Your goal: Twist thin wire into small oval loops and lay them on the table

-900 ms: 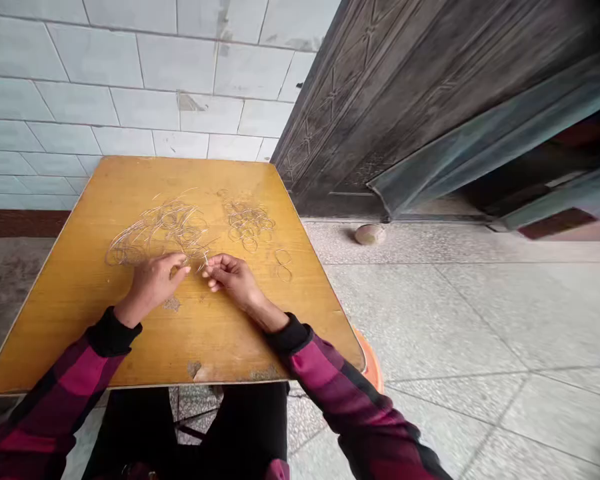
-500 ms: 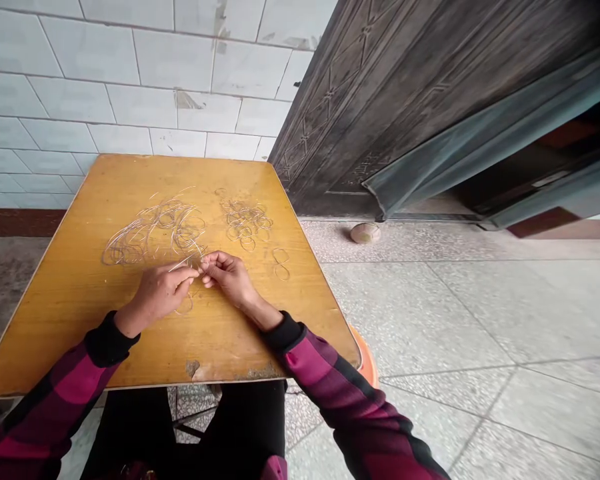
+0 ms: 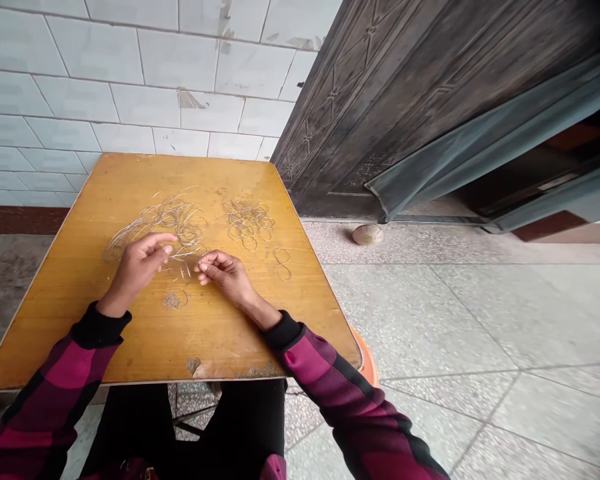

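Ball [image 3: 369,235] on floor [image 3: 455,313] beside dark door [image 3: 405,100].

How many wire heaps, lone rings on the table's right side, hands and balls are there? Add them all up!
Wire heaps: 2, the big tangle and the ring heap
Lone rings on the right: 2, the far ring and the near ring
Hands: 2, the left hand and the right hand
Balls: 1, the ball
Total: 7

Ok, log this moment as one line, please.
left hand: fingers at wire tangle | right hand: pinching wire strand | wire rings: piled beyond | table: wooden
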`<state>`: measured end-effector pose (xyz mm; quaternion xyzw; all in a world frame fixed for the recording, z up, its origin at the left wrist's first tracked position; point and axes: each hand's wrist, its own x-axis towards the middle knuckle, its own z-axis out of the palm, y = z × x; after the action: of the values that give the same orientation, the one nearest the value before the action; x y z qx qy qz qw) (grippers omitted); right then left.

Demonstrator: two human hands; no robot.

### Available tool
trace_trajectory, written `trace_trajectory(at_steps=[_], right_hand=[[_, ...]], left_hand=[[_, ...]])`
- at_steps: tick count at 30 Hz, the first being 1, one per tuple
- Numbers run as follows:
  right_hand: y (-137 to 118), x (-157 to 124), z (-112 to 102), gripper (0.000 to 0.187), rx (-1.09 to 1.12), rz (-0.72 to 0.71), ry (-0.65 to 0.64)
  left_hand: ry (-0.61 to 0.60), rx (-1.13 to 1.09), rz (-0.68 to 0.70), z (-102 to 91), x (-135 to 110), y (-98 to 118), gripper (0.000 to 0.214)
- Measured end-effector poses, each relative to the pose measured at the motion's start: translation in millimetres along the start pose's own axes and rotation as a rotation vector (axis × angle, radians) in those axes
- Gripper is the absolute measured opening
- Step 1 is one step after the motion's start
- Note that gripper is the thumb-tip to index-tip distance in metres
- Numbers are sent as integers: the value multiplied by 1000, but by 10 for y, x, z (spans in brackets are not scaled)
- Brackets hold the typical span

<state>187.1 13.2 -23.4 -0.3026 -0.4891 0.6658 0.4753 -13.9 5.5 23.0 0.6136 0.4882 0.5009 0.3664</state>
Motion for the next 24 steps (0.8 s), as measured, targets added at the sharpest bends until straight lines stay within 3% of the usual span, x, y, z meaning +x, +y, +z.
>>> trace_trajectory(at_steps=[2,7,12,14,19,24], right_hand=[[42,12,22,32,12,27,-9],[91,38,25,37,21,104,29],[126,40,19,38,47,149,24],[134,33,30,37,42,155,10],[129,10,42,29,-54,120,23],[185,15,-17,27,-305,7,95]], left_hand=[[-33,-89,-38,29,3,-46,20],[41,-189,-9,12,-21,13,20],[-183,-65,-33,28,-70,187,21],[-214,-12,-22,59,-93,196,17],[-81,-34,-1,93,-125,143,14],[54,-255,-124,69,-97,249,12]])
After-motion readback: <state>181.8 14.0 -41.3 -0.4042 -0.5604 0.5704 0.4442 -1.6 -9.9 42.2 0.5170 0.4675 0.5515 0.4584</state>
